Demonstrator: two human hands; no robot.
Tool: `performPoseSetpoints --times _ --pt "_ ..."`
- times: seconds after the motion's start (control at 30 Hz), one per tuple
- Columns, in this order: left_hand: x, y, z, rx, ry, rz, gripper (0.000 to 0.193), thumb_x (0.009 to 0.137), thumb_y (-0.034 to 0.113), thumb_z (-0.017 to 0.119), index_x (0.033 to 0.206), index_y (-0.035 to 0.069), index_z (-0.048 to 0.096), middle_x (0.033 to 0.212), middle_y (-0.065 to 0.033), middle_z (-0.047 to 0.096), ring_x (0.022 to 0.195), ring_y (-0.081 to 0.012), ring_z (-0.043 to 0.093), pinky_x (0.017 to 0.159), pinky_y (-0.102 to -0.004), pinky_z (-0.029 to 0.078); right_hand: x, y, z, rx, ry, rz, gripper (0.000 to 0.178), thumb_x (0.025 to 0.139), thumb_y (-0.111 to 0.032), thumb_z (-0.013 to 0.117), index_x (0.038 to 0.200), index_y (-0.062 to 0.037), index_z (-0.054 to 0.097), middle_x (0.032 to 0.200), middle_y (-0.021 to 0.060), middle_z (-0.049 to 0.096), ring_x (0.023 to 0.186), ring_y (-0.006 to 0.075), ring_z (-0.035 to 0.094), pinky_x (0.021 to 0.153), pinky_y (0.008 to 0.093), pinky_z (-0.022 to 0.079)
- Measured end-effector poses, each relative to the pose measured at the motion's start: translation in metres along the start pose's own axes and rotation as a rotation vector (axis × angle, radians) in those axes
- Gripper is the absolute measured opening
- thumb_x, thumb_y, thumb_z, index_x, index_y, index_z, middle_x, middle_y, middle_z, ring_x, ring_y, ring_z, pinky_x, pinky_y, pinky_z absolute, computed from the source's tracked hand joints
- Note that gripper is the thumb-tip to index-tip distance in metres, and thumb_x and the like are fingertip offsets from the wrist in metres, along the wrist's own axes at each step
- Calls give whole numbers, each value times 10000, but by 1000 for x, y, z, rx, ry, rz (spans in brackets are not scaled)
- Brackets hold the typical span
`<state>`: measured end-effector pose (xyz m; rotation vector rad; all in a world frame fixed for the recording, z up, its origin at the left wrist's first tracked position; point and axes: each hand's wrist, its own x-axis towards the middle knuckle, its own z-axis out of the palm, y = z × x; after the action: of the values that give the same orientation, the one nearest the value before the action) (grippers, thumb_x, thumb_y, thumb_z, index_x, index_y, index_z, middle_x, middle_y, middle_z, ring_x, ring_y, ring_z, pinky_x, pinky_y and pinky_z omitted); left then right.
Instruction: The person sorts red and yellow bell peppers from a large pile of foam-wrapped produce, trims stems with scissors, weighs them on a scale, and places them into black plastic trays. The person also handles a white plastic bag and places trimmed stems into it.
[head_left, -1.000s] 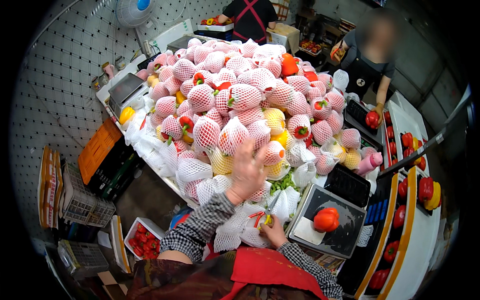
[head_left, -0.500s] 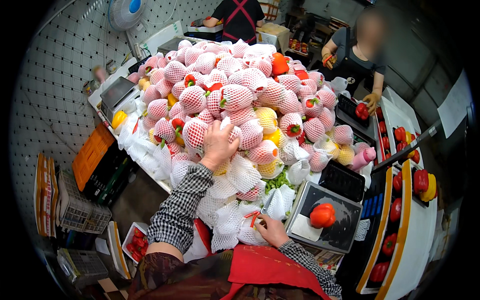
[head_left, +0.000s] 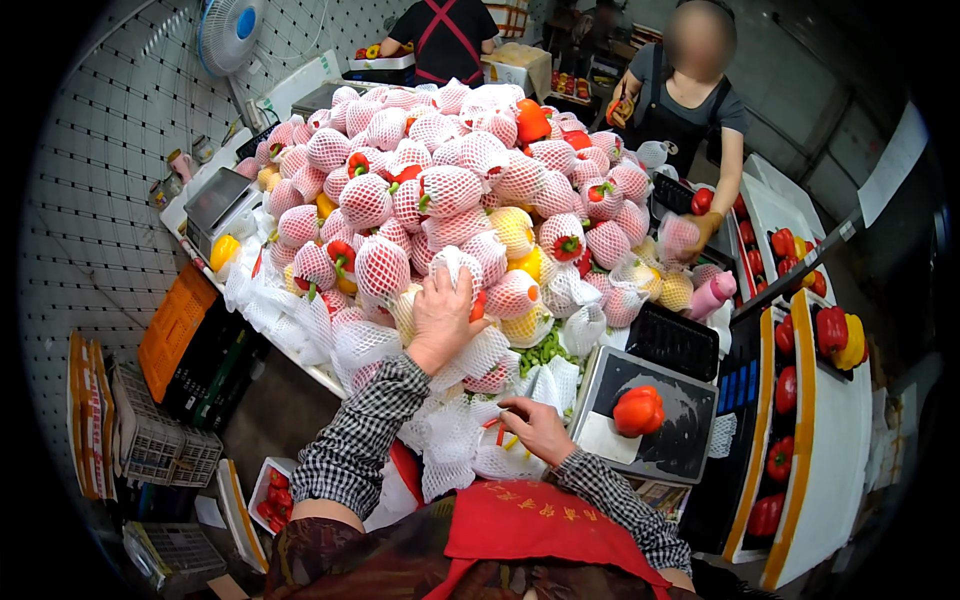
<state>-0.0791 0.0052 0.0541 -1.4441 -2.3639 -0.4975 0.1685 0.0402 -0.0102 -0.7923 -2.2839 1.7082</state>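
In the head view, the left hand [head_left: 443, 318] rests on the near face of the heap, its fingers curled over a red pepper [head_left: 478, 304] that peeks out by the thumb, with a white foam net [head_left: 457, 262] bunched at the fingertips; how firmly the fingers close is hidden. The pepper lies directly under this hand, toward its thumb side; which way its long axis runs cannot be told, as palm and foam cover most of it. The left hand is clearly the nearer; the right hand [head_left: 537, 428] sits lower and to the right, its bent fingers beside a tool with red and yellow handles [head_left: 491, 425], and whether they pinch it I cannot tell. Between the two hands lie crumpled white foam sleeves [head_left: 455, 435], while netted peppers [head_left: 382, 268] crowd the left hand's far side and left, hemming it in. Right of the sleeves, on the worktop [head_left: 322, 374], are small green pieces [head_left: 545, 350], a scale [head_left: 672, 447] bearing an orange-red pepper [head_left: 638, 411], a black tray [head_left: 673, 340] and a pink bottle [head_left: 711, 296]. Beyond, a co-worker's gloved hand [head_left: 706, 230] is beside another netted pepper [head_left: 678, 236].
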Motion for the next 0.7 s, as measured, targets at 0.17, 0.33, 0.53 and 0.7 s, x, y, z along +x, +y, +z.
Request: performPoseSetpoints --times 0.17,0.33,0.53,0.7 --pt "5 1 4 -117 -96 -93 874 663 320 858 1385 26 462 1155 -228 532 1016 -376 601 837 -476 546 -8 -5 -2 137 -60 118 331 969 -208 614 1181 43 652 970 141 751 842 178 726 769 307 564" --pt "11 -34 -5 -1171 -167 -491 680 802 338 780 1308 -31 513 1144 -171 646 983 -258 685 818 -385 586 -4 -13 -20 356 52 78 478 962 -190 656 1363 29 513 1116 142 685 941 187 690 834 295 555" --pt "-53 51 -19 -2145 -188 -865 455 1062 448 457 1226 42 580 1071 -67 690 903 -150 682 771 -304 568 -1 -61 -22 65 289 -237 971 815 -234 822 1560 -47 228 1499 223 361 1288 334 512 1050 420 464" --pt "-97 51 12 -1583 -200 -613 385 1069 384 488 987 28 611 872 11 595 765 -58 502 666 -246 434 -6 -58 -23 166 268 -253 881 842 -251 801 1527 -34 290 1445 184 455 1258 304 546 1015 379 488"
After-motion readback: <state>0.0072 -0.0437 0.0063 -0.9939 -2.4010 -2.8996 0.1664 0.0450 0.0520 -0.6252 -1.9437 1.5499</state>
